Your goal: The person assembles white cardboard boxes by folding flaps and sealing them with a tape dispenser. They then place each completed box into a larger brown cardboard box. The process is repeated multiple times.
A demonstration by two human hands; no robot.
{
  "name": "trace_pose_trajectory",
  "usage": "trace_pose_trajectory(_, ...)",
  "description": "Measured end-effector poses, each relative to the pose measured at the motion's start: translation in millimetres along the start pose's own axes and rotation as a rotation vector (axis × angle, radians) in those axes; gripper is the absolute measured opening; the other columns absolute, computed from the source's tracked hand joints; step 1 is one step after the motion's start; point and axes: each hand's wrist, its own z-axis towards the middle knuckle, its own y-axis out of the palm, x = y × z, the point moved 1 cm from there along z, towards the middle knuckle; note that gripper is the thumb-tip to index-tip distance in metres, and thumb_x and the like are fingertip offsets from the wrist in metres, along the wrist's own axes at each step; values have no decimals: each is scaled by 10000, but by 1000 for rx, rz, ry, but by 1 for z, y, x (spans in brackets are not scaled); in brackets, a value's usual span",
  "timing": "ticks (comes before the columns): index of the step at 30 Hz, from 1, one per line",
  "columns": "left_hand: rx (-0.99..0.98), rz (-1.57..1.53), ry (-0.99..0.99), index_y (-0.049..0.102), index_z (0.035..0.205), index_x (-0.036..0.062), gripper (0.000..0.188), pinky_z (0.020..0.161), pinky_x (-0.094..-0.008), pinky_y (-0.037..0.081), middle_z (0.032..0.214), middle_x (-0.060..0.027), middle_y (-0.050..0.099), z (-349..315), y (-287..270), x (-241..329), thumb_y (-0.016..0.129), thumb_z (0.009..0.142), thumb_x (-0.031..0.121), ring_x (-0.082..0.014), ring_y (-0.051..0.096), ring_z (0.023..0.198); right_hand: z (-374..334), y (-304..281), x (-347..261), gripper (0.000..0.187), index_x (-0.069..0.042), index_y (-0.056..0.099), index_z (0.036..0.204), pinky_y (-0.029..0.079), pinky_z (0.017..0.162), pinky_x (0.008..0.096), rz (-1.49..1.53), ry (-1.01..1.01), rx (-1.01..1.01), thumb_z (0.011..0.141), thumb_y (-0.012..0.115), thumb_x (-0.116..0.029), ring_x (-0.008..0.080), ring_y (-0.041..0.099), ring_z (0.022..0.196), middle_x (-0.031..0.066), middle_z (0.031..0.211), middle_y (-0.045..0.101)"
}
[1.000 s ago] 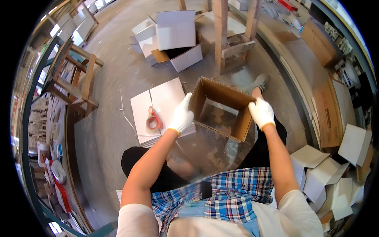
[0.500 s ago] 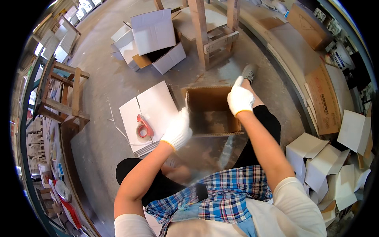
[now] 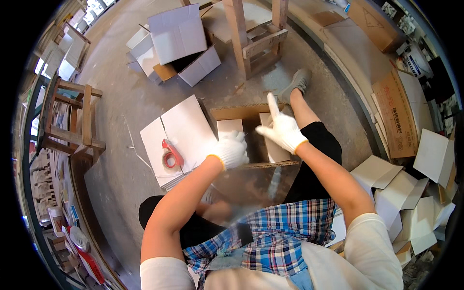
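Leftmost on the floor, a brown wooden trestle [image 3: 87,116] stands well apart from the hands, and a thin pale strip [image 3: 133,144] lies between it and a stack of flat white cardboard sheets [image 3: 187,121]. On that stack rests a red tape dispenser with a round roll [image 3: 173,155], toward the near side. Farther out, beyond the stack, sits a jumble of opened white cardboard cartons [image 3: 179,36], one flap showing brown. The left hand [image 3: 232,150], in a white knit glove, has its fingers bent over the near left part of an open-topped brown corrugated box [image 3: 249,114]; whether they grip anything I cannot tell. This box is on the floor between the person's legs, just right of the stack, with a pale left flap [image 3: 229,127] and a pale right flap [image 3: 276,153] lying inward across its opening. Beyond it stands a light wooden frame [image 3: 266,43]. The right hand [image 3: 282,131], gloved likewise, is over the right flap with its fingers spread apart, one pointing away from the body. Past it are a grey shoe [image 3: 298,83], a heap of open white boxes [image 3: 396,193] and a printed brown carton [image 3: 395,113].
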Motion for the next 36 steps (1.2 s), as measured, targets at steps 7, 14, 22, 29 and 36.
trace_pose_trajectory(7,34,-448,39,678,1195,9,680,1051,-457,416,1269,-201,571,-8,-16,-6,565,887,605,-365,507,1246,-23,21,42,548,-61,553,1308,490,1003,421,-92,-552,-28,801,743,-141,341,567,1196,173,1343,553)
trace_pose_trajectory(14,-167,-383,60,525,1410,-20,928,1089,-420,427,1428,-247,502,-15,-32,-6,779,744,573,-390,501,1311,-13,28,51,487,-63,577,1321,461,1042,423,-38,-471,-90,871,700,-201,362,548,1249,185,1377,556)
trace_pose_trajectory(22,-68,-550,-84,626,1351,90,839,947,-407,530,1189,-201,702,-20,-28,-10,743,718,629,-354,677,1076,-29,9,33,807,-69,435,1506,386,1134,398,173,-289,-479,893,643,-550,366,480,1364,216,1518,456)
trace_pose_trajectory(29,-50,-665,-156,714,1221,99,611,885,-399,546,1106,-161,736,-26,-62,5,728,796,539,-340,700,1005,-21,-5,23,792,-43,471,1482,394,1127,385,153,-214,-650,882,684,-514,341,512,1347,202,1470,527)
trace_pose_trajectory(36,474,-153,-277,726,940,66,268,825,-449,519,926,-172,687,10,9,4,699,821,305,-380,637,924,-15,18,20,628,-68,594,1323,509,898,424,-282,-222,-96,828,745,-424,331,644,1093,155,1153,686)
